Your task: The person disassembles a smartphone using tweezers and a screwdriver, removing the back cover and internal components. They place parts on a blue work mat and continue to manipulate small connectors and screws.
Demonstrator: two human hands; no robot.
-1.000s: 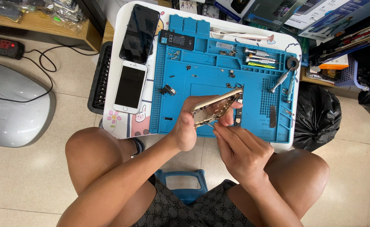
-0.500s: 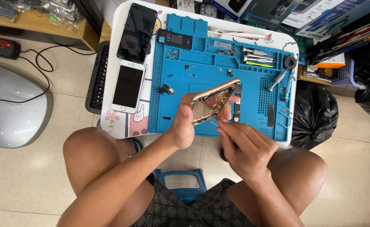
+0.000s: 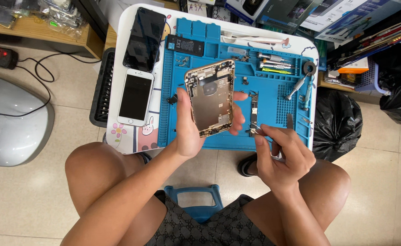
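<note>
- Left hand point(image 3: 189, 130) grips an opened gold phone housing point(image 3: 211, 97), thumb along its left edge and fingers curled behind the right edge; the housing is raised upright above the blue work mat point(image 3: 264, 123), its bare inside turned up toward the person.
- Right hand point(image 3: 282, 152) is closed in a pinch on slim tweezers point(image 3: 256, 128), whose tips rest at the mat's near edge, just beside a small circuit board point(image 3: 253, 104).
- Half a second ago the housing lay tilted and low between both hands; now it stands higher and squarer, and the right hand has drawn away from it to the right.
- On the white table point(image 3: 127, 27), left of the mat, lie a white phone point(image 3: 135, 97) and a dark phone point(image 3: 145, 38), both face up.
- Screwdrivers point(image 3: 273, 64) sit in the mat's upper right slots, and a black battery point(image 3: 185, 45) lies in its top left part.
- Beside the table on the right slumps a black rubbish bag point(image 3: 339, 118); a blue stool point(image 3: 195, 200) shows between the person's knees.
</note>
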